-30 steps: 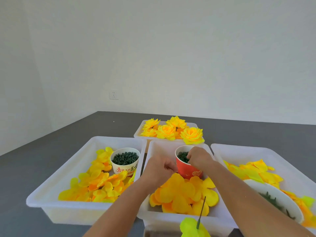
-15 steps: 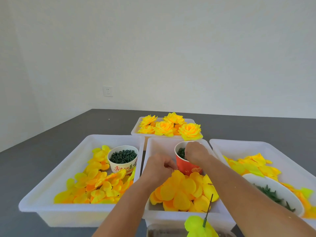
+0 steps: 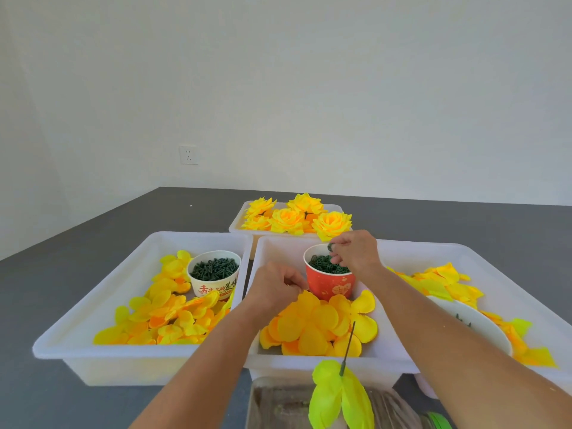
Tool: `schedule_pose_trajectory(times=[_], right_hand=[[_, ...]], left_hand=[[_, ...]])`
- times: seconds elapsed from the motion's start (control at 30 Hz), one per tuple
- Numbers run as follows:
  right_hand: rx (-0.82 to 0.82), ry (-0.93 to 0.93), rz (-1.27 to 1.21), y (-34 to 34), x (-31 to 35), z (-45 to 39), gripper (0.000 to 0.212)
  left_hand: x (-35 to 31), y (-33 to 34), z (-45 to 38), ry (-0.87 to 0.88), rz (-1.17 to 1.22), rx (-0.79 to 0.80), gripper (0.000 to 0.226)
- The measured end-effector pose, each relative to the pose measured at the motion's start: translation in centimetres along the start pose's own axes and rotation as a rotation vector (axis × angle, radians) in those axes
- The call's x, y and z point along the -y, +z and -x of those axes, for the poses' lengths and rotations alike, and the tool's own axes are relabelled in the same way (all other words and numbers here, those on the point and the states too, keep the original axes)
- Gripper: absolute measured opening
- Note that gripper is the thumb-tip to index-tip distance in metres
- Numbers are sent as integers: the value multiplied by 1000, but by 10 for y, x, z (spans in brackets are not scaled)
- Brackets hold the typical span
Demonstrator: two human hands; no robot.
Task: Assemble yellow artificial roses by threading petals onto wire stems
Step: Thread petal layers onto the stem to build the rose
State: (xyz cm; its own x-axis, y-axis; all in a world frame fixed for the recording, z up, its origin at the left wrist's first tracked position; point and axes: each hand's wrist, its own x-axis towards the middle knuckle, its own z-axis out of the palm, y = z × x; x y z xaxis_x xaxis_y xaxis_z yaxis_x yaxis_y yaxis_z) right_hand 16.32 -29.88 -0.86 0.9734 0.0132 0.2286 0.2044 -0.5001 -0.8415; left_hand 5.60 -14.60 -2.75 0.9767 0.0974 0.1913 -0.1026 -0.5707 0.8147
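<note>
— Where do your petals (image 3: pixel 315 328) lie?
— At six o'clock of the red cup (image 3: pixel 330 281), heaped yellow-orange in your middle tray (image 3: pixel 278 243).
— And your wire stem (image 3: pixel 347 348)?
— Upright by the near rim, lime petals (image 3: pixel 339 397) threaded at its foot.

Before you, by material and finish:
- White trays (image 3: pixel 142 356): smooth plastic, slightly translucent, soft sheen.
- Loose petals (image 3: pixel 312 323): yellow-orange cloth, matt, lightly textured.
- Finished roses (image 3: pixel 291 218): the same matt cloth.
- Red cup (image 3: pixel 329 284): printed paper, faint gloss.
- White cup (image 3: pixel 213 281): printed paper, matt.
- Green rings (image 3: pixel 323 263) in the red cup: dark plastic, dull.
- Stem (image 3: pixel 348 348): thin dark green wire, matt.
- Lime petal (image 3: pixel 340 397) on the stem: cloth, matt.
- Tabletop (image 3: pixel 46 292): grey, matt, even.
</note>
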Motion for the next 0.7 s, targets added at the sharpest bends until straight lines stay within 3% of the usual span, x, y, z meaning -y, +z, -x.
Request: schedule_pose_trajectory(times=[0.1,0.2,0.43,0.7], right_hand=[[27,53,28,0,1,6,14],[25,-16,264,1,-2,7,18],[22,-90,426,7,-2,2,18],[41,-121,349,7,-7,1,20]], left_hand=[[-3,0,3,14,-39,12,28],[-3,0,5,17,-21,10,30],[-3,-2,4,-3,67,9,32],[-3,-1,4,-5,83,14,30]])
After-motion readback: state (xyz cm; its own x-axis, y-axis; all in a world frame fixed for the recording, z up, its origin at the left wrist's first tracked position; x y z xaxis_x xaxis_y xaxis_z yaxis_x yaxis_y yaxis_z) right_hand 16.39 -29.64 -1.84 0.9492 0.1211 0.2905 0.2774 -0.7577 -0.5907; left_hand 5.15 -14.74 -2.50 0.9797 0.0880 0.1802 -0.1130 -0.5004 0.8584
